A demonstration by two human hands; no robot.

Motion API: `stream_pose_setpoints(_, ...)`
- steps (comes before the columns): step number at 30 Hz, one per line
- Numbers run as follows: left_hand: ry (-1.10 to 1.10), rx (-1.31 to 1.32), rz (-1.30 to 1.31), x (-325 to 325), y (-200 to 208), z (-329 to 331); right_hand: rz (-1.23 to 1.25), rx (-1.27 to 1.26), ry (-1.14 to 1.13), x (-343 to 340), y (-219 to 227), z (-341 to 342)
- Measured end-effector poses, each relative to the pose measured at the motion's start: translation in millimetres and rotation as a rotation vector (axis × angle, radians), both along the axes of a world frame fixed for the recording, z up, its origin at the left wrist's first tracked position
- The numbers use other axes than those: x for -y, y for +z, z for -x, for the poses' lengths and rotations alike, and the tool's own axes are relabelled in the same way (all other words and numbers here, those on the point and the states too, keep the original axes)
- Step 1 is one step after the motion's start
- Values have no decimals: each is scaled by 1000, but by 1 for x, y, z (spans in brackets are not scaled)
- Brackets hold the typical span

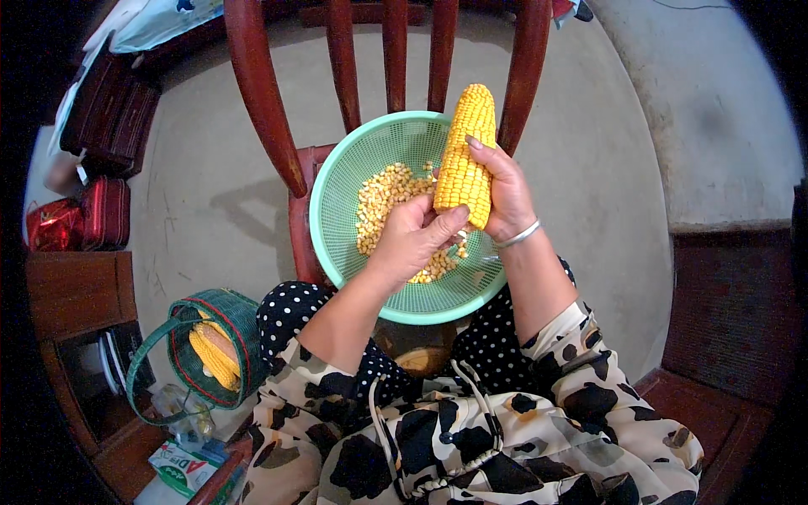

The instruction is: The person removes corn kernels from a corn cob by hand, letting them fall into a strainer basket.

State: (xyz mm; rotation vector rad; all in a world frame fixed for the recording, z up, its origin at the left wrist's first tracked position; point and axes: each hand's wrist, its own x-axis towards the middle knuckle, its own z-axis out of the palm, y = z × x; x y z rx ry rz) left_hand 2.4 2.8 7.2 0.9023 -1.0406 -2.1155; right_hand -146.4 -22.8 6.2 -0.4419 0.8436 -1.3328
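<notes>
A yellow corn cob (468,160), full of kernels, is tilted over a green plastic colander (332,244). My right hand (507,189) wraps round its right side, thumb lying along the front. At the cob's lower end, my left hand (412,236) grips with its thumb pressed on the kernels; its other fingers are partly hidden behind. Loose corn kernels (383,202) are heaped in the colander beneath both hands. The colander rests on the seat of a dark red wooden chair (303,231), close in front of my knees.
On the left, a green woven basket (181,337) with a raised handle holds corn cobs (215,358). A wooden cabinet (84,290) and a red case (108,210) stand beyond it. The chair's slatted back (393,59) rises behind the colander. A pale wall (715,109) borders the right side.
</notes>
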Motion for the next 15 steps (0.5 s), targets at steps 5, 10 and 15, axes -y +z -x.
stream_pose_setpoints(5, 11, -27, 48, -1, -5, 0, 23, -5, 24, 0, 0, -1)
stream_pose_setpoints(10, 11, -53, 95, -2, -5, 0, -28, 115, 73, 2, -5, 4)
stream_pose_setpoints(15, -58, 2, 47, 2, -2, -3, 7, 18, 48, 1, -3, 4)
